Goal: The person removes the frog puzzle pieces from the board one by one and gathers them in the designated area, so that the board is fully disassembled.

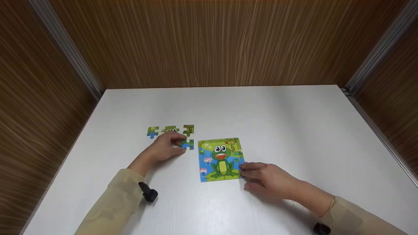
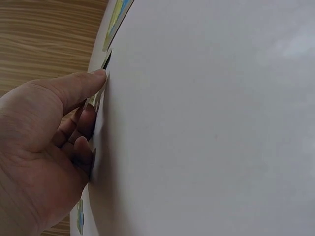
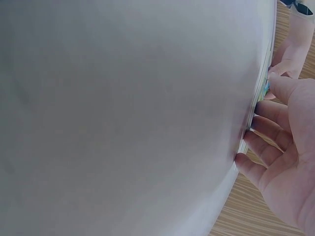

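Note:
My left hand [image 1: 165, 146] has its thumb and fingers about a blue-and-green jigsaw piece [image 1: 188, 144], pinching it at its edges close over the white table. In the left wrist view, the thumb of that hand [image 2: 54, 123] lies along the piece's thin edge, and the other fingers curl behind it. A square frog picture board [image 1: 222, 160] lies flat to the right of the piece. Beside its lower right edge, my right hand [image 1: 271, 179] touches the board with loosely extended fingers. The right wrist view shows the same hand [image 3: 280, 147] with fingertips down at the tabletop.
Behind the left hand lie more jigsaw pieces: a yellow-green and blue one [image 1: 152, 131], one with frog eyes [image 1: 170, 129], partly covered by the hand, and a green-brown one [image 1: 189, 129]. Wood-grain panels [image 1: 222, 42] enclose the white table [image 1: 277, 114] at the back and sides.

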Tool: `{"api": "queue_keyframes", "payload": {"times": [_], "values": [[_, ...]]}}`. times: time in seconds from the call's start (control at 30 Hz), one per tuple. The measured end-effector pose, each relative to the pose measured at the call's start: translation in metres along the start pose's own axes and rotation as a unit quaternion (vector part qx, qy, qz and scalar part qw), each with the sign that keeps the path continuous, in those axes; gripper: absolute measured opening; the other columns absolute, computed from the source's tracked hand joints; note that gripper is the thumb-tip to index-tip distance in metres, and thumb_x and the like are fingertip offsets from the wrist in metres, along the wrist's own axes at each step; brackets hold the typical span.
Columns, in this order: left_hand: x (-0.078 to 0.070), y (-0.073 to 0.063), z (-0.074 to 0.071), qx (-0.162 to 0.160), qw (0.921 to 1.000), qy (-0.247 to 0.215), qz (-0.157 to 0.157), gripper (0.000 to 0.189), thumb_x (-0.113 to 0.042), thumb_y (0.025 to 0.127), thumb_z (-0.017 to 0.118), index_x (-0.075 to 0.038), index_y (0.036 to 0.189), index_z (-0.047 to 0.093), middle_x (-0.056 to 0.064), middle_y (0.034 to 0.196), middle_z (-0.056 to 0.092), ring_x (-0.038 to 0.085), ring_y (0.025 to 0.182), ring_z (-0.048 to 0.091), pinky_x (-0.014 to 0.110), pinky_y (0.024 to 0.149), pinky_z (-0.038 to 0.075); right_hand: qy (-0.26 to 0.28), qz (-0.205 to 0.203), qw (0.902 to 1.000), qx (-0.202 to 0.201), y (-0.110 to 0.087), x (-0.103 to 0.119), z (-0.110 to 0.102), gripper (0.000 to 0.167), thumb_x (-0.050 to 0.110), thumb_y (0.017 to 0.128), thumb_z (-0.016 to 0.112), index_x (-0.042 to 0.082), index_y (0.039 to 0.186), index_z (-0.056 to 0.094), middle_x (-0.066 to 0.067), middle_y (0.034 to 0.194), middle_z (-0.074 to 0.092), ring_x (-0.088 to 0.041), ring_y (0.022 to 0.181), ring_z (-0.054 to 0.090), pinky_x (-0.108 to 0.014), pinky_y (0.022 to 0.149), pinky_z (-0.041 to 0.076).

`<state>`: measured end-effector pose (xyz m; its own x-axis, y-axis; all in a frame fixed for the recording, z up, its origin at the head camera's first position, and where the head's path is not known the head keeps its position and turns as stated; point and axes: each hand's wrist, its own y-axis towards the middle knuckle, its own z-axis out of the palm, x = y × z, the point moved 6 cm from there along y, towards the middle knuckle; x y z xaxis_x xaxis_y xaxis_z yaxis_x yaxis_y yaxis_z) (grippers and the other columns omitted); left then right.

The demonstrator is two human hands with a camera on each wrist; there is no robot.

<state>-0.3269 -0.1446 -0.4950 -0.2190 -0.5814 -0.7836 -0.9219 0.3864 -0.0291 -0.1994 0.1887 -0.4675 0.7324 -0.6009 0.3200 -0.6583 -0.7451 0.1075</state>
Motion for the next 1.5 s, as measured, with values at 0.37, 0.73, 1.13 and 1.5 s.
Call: {"api": "queue_keyframes", "payload": {"times": [0.37,0.73,1.13,1.5], "values": [[-0.0004,0.0001,0.0022,-0.001,0.9999,-0.002,-0.012,0.045,-0.011,0.093,0.082,-0.008,0.137,0.071,0.008,0.13,0.063,0.025,0.116,0.061,0.044,0.104,0.049,-0.001,-0.005,1.0,-0.001,-0.0007,0.0005,-0.0007,0.044,0.029,0.102,0.075,0.001,0.136,0.071,-0.015,0.144,0.065,-0.032,0.134,0.061,-0.049,0.104,0.053],[0.0001,-0.0002,0.0014,-0.001,0.9999,-0.005,-0.012,0.047,-0.011,0.093,0.082,-0.007,0.138,0.07,0.01,0.131,0.062,0.026,0.117,0.059,0.045,0.105,0.048,0.008,0.005,1.0,0.002,-0.0003,0.0007,-0.001,0.044,0.028,0.102,0.074,0.001,0.137,0.07,-0.013,0.146,0.064,-0.031,0.136,0.06,-0.049,0.106,0.051],[-0.0003,-0.0028,-0.0002,-0.003,0.9998,-0.016,-0.007,0.047,-0.009,0.093,0.082,-0.005,0.138,0.069,0.012,0.13,0.061,0.028,0.117,0.058,0.046,0.105,0.047,0.007,0.008,0.9999,0.006,0.0,0.0014,-0.0005,0.044,0.028,0.103,0.074,0.002,0.138,0.07,-0.012,0.146,0.064,-0.031,0.136,0.06,-0.05,0.107,0.051],[0.0014,-0.0033,0.0001,-0.009,0.9993,-0.02,-0.031,0.049,-0.009,0.092,0.082,-0.01,0.139,0.069,0.01,0.133,0.06,0.027,0.115,0.056,0.044,0.103,0.048,0.009,0.014,0.9998,0.01,0.0,0.001,-0.0002,0.045,0.029,0.103,0.073,0.002,0.138,0.07,-0.013,0.147,0.063,-0.031,0.137,0.059,-0.05,0.108,0.05]]}}
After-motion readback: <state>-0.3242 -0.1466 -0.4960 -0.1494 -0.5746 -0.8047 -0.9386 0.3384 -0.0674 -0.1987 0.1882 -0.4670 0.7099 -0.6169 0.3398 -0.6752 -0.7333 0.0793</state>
